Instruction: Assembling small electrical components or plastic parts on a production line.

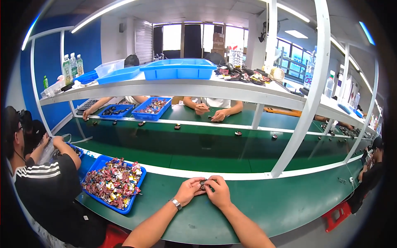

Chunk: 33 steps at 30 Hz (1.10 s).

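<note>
Over the green bench, my left hand [189, 191] and my right hand [218, 192] meet around a small dark part [202, 184]. The left hand grips it from its side, a metal-banded watch on that wrist. Fingertips of the right hand are closed on the same part and cover much of it, so its exact kind cannot be told. To the left of my hands is a blue tray [144, 171] heaped with small red, white and yellow pieces [113, 182] that look like little circuit boards with wires.
Beyond a white rail runs a green belt [165, 149] carrying small dark units [177, 126]. A white post [304, 99] rises at right, below a shelf holding blue bins [178, 72]. Co-workers sit across, at left [49, 182] and far right. Red stools [337, 215] stand beside the bench.
</note>
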Each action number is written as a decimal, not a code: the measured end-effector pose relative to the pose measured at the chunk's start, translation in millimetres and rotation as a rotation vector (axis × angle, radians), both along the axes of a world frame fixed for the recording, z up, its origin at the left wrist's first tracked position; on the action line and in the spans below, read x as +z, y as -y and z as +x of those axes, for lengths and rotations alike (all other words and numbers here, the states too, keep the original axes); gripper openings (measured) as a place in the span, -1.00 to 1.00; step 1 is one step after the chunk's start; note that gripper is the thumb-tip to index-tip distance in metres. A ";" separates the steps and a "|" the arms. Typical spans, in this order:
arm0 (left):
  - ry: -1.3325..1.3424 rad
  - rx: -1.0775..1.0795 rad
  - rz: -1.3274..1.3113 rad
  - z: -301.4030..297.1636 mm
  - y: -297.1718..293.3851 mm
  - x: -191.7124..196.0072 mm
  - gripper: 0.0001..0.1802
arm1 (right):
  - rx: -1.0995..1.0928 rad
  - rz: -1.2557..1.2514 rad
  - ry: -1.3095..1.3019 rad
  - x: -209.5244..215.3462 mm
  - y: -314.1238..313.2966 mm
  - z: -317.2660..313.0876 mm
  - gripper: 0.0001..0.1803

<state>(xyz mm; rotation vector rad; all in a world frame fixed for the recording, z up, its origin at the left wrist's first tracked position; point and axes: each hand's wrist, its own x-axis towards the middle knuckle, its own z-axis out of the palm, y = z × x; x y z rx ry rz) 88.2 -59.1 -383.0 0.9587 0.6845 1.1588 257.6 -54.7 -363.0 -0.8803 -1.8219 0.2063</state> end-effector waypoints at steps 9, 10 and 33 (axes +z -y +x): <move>-0.015 -0.008 -0.024 -2.3 -0.9 1.0 -0.61 | 0.006 0.090 0.115 2.9 -0.5 0.1 -0.81; -0.031 -0.003 -0.023 -1.6 -0.9 1.7 -0.61 | 0.004 0.091 0.116 2.0 -1.2 0.4 -0.81; -0.061 0.022 -0.011 -0.1 -1.4 -3.8 -0.64 | -0.132 0.173 0.271 1.9 4.6 -5.6 -0.82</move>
